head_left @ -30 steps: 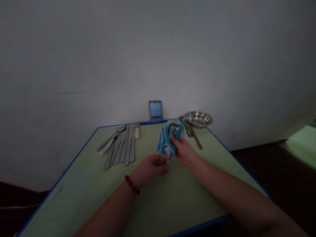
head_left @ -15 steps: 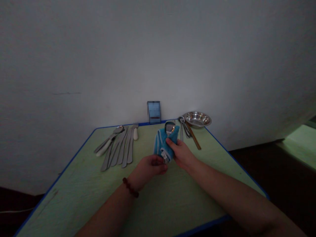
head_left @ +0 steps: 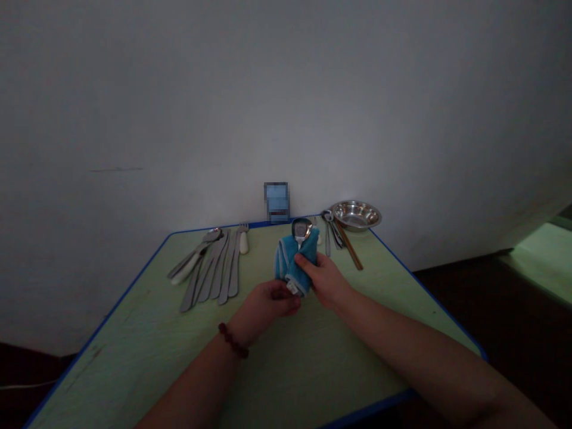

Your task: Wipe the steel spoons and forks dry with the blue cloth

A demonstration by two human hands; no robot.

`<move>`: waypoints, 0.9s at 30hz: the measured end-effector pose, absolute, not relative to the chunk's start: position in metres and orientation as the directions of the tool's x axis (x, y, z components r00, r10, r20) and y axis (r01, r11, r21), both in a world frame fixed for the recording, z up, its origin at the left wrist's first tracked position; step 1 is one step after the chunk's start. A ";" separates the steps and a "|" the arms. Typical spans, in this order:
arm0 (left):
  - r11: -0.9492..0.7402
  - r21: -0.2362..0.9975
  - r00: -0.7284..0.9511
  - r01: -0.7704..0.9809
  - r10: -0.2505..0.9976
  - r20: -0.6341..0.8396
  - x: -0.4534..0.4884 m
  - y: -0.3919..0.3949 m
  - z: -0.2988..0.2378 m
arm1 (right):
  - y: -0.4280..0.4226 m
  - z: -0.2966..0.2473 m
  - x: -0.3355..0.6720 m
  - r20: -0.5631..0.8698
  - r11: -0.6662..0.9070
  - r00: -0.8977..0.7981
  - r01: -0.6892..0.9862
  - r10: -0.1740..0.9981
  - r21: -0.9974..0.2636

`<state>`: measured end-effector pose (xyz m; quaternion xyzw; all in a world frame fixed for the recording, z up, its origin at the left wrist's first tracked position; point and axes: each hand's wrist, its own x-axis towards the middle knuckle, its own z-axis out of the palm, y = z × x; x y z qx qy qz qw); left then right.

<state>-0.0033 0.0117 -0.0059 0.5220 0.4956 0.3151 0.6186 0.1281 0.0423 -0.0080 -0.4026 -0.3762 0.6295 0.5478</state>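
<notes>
My right hand [head_left: 325,279] is closed around a folded blue cloth [head_left: 289,262] that wraps the shaft of a metal spoon [head_left: 302,229]. The spoon's bowl pokes out above the cloth. My left hand [head_left: 268,301], with a dark bead bracelet on the wrist, pinches the lower end of the spoon's handle just under the cloth. Both hands hover over the middle of a light green table [head_left: 147,333] with a blue edge.
A row of several knives, spoons and a fork [head_left: 213,262] lies at the back left. At the back right sit a steel bowl [head_left: 356,215], a few utensils and chopsticks [head_left: 342,236]. A small blurred blue box [head_left: 276,202] stands against the wall.
The cloth has slid down the spoon, so more of the bowl shows above it. Both hands have drifted slightly left.
</notes>
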 end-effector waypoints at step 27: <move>0.269 0.962 0.227 0.054 0.935 -0.274 0.004 0.006 0.002 | 0.046 -0.006 0.130 -0.124 -0.124 -0.029 -0.460 0.992 -0.879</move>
